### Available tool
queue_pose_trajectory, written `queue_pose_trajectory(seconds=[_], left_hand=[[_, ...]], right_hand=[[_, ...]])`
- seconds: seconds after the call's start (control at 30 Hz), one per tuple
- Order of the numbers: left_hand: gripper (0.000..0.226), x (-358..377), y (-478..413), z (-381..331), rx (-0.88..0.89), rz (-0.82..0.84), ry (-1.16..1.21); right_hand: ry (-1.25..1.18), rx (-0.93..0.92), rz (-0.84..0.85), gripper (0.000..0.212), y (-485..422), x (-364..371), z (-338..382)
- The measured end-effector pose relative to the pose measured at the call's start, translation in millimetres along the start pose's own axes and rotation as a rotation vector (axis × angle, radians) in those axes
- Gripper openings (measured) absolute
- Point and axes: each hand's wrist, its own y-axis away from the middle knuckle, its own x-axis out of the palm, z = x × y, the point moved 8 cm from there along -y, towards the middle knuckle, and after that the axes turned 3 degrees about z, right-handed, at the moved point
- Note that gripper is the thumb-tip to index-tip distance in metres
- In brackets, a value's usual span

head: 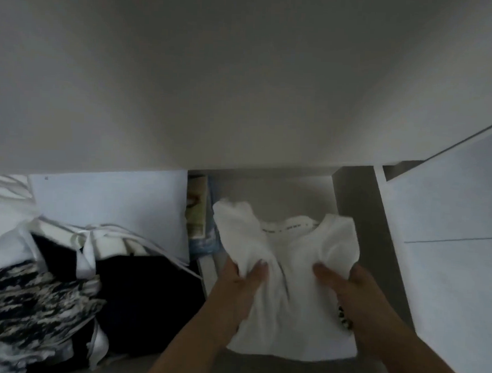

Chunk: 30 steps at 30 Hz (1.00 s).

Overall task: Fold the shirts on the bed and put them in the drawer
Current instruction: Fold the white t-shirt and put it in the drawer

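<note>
The left hand (239, 290) and the right hand (361, 301) each pinch one side of the folded white shirt (285, 286), thumbs on top and fingers hidden beneath. They hold it in the open drawer (272, 193), toward its front edge. This shirt seems all but stowed, while the dark clothes (144, 300) and patterned fabric (31, 304) heaped left of the drawer may remain to be folded.

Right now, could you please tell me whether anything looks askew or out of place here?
The shirt is rumpled: both shoulders bunch up where the left hand and right hand grip it, so the fold isn't flat. Left of the drawer, dark and patterned clothes lie in a loose heap.
</note>
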Motion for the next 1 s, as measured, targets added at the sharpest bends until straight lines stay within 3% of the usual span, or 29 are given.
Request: queue_pose_trajectory(seconds=[0.13,0.4,0.53,0.6,0.73,0.83,0.9,1.0], left_hand=[[0.025,7,-65,20,0.040,0.043,-0.003],[0.045,10,-175,23,0.190,-0.046,-0.100],[0.058,-14,-197,40,0.164,-0.262,-0.491],[0.056,-18,-197,44,0.159,-0.290,-0.657],[0.053,-28,-190,26,0.262,-0.393,-0.850],[0.031,-28,-202,-14,0.359,-0.520,-0.950],[0.039,-29,-222,-30,0.310,-0.540,-0.900],[0.037,-30,-235,-45,0.288,-0.583,-0.842]], right_hand=[[0.177,-0.131,-0.104,0.021,-71,-39,1],[0.138,-0.277,-0.178,0.031,-185,-64,7],[0.482,-0.172,-0.302,0.053,-220,-56,-14],[0.653,-0.132,-0.360,0.058,-219,-53,-23],[0.871,-0.229,-0.508,0.058,-207,-45,-9],[0.760,-0.257,-0.591,0.049,-219,-47,19],[0.619,-0.220,-0.625,0.041,-236,-53,37],[0.475,-0.309,-0.682,0.032,-243,-53,56]])
